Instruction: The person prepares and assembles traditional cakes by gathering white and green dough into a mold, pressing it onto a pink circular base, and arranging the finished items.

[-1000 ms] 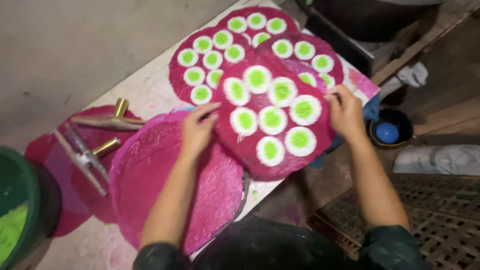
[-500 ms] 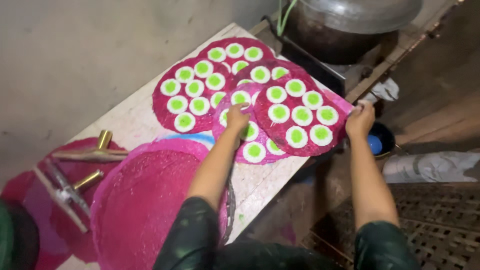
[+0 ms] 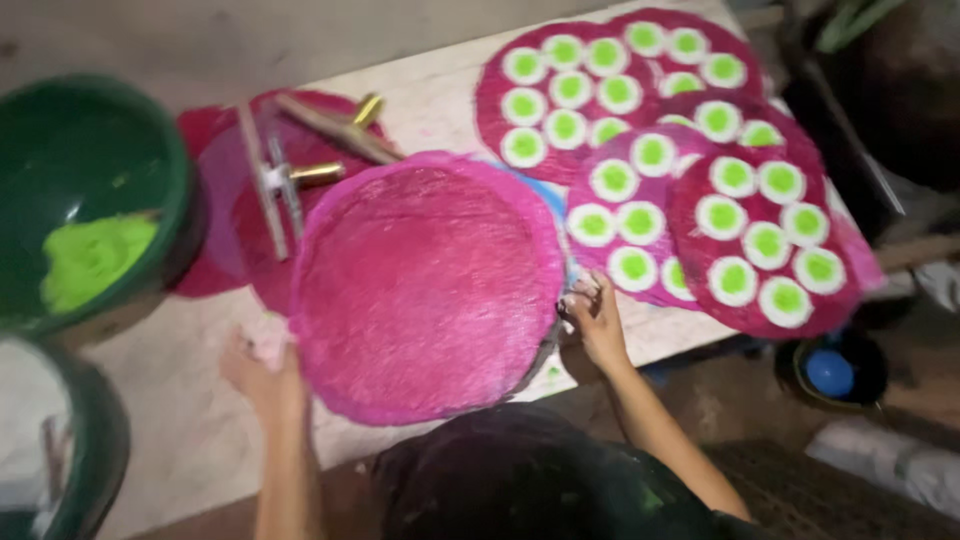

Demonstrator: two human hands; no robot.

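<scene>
At the near edge of the counter (image 3: 420, 110), a plain pink disc (image 3: 425, 285) lies flat, round and rough-surfaced, with a thin dark rim of something beneath it showing at its lower right. The left hand (image 3: 265, 375) rests at the disc's lower left edge, fingers spread and laid against the rim; blur hides whether they pinch it. The right hand (image 3: 592, 318) sits at the disc's right edge, fingers (image 3: 580, 295) curled in and closed on the rim, tips smeared white.

Just right of the plain disc, several decorated pink discs (image 3: 760, 240) overlap one another, each dotted with white rounds with green centres; they spread toward the far right corner. Left of the disc, a wooden and brass tool (image 3: 300, 165) lies across another pink sheet. A green bowl (image 3: 90, 200) with bright green paste stands at far left. A second green bowl (image 3: 60, 450) sits at near left. Below the counter's right edge, a dark pot with a blue ball (image 3: 830, 372).
</scene>
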